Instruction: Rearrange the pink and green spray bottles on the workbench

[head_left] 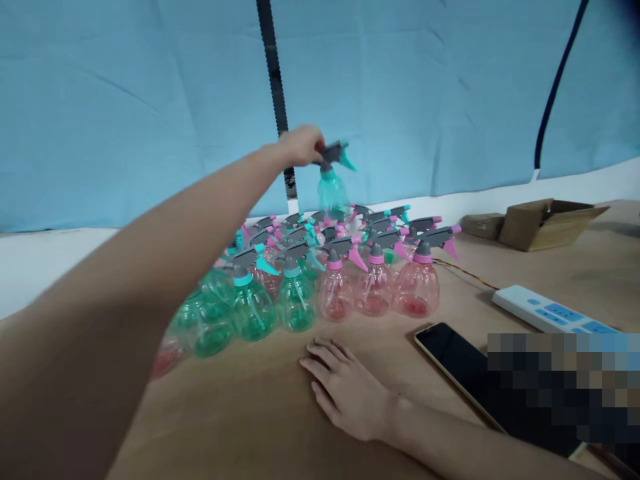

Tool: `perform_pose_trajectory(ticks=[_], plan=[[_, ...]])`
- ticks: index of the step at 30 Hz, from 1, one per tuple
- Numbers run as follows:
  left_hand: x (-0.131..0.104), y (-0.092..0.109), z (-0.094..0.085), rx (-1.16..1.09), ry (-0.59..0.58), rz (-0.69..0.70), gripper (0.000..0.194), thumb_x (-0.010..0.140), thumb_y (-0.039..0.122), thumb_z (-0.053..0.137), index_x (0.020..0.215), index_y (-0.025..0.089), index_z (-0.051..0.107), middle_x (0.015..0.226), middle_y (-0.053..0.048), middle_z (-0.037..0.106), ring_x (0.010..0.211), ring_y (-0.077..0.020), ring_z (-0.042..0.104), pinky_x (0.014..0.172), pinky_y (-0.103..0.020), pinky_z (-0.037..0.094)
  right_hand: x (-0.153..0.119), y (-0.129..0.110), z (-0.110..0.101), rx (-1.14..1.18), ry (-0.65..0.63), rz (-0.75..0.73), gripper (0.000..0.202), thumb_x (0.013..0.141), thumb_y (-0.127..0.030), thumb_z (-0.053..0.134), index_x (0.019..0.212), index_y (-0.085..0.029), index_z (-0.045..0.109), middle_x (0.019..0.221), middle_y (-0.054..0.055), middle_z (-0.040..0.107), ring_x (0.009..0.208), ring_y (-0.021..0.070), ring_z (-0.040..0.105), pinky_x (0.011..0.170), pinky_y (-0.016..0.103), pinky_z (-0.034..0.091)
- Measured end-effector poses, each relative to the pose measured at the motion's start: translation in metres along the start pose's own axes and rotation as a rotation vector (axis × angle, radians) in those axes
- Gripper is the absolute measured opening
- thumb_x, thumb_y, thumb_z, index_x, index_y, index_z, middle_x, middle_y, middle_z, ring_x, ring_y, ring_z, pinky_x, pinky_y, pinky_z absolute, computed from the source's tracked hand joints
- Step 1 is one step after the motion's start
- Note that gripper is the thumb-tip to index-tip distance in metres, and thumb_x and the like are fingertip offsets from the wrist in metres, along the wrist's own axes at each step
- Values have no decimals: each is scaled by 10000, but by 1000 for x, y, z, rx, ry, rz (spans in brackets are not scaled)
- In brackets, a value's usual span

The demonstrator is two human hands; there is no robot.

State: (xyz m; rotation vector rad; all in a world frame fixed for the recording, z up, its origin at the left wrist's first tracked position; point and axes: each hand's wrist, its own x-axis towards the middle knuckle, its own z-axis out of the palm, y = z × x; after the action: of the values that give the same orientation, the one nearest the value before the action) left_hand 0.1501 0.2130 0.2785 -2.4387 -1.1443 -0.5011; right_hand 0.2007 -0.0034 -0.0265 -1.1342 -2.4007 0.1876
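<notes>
My left hand (304,145) is closed on the grey spray head of a teal spray bottle (332,189), which it holds up above the rows of others. Behind the raised bottle is the blue sheet. Palm down on the table, my right hand (350,393) lies with its fingers stretched out and nothing in it. Just beyond its fingertips stand a green spray bottle (297,303) and a pink spray bottle (336,297) in the front row. Several more pink and green bottles crowd behind them; my left forearm hides some at the left.
On the wooden table (240,407) a dark phone or tablet (465,363) lies to the right of my right hand. Beyond it are a white power strip (530,307) and an open cardboard box (543,227). A blue sheet (400,87) hangs behind the table.
</notes>
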Motion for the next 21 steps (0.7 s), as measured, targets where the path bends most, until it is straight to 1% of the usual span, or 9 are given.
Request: perform_pose_trajectory(ticks=[2,5,6,8,9,12,15,18,21], plan=[[-23,-4,-34,-25,98,17,367,816,242,431,1050,30,616,950,-20,622,1044,-220,532,923,-345,330,0,0,1,-5,-17,7,391,900,-242,349,1258,-157,480,1314,97,468,1240,222,357,1061,393,244],[-71,-6,-76,-89,268,-22,324,765,238,533,1055,121,620,968,-31,636,947,-202,578,858,-367,416,0,1,1,-17,-21,17,398,892,-236,359,1260,-153,486,1301,97,480,1230,229,370,1058,400,247],[-89,-5,-86,-121,296,-46,320,772,269,526,1061,165,616,953,-19,636,914,-196,587,822,-381,437,0,0,0,-20,-19,17,398,889,-232,362,1257,-151,491,1296,97,485,1226,229,374,1057,395,248],[-126,-2,-98,-229,344,-135,333,773,304,527,1047,141,623,824,7,615,875,-202,608,791,-416,412,0,0,-1,-22,-18,12,396,887,-223,361,1248,-145,502,1287,96,493,1217,224,385,1056,383,251],[-143,0,-99,-235,323,-165,331,767,322,527,1016,135,641,748,20,602,851,-206,612,785,-428,401,0,-1,-1,-22,-19,15,395,887,-222,358,1244,-141,507,1285,96,495,1213,221,391,1054,378,256],[-191,8,-84,-254,110,-201,293,723,346,564,920,166,686,642,41,608,737,-186,615,741,-400,411,-1,-2,-1,-27,-20,51,397,885,-225,361,1235,-119,516,1282,103,501,1202,223,405,1044,381,275],[-227,16,-52,-374,-81,-182,250,707,345,584,861,184,697,663,10,648,639,-169,591,642,-310,428,-1,-1,0,-42,-26,90,406,875,-237,384,1234,-99,514,1274,117,506,1188,243,418,1020,404,309],[-249,25,-21,-481,-116,-202,216,702,301,589,847,178,691,743,-31,667,655,-166,585,639,-275,421,-2,0,2,-57,-20,91,397,873,-235,389,1222,-99,522,1269,129,509,1186,248,421,1008,413,322],[-259,30,-2,-533,-118,-195,170,705,280,585,815,201,687,770,-35,668,689,-173,583,657,-271,416,-2,1,2,-69,-11,77,387,873,-198,369,1214,-105,526,1268,130,513,1185,238,428,1003,407,332]])
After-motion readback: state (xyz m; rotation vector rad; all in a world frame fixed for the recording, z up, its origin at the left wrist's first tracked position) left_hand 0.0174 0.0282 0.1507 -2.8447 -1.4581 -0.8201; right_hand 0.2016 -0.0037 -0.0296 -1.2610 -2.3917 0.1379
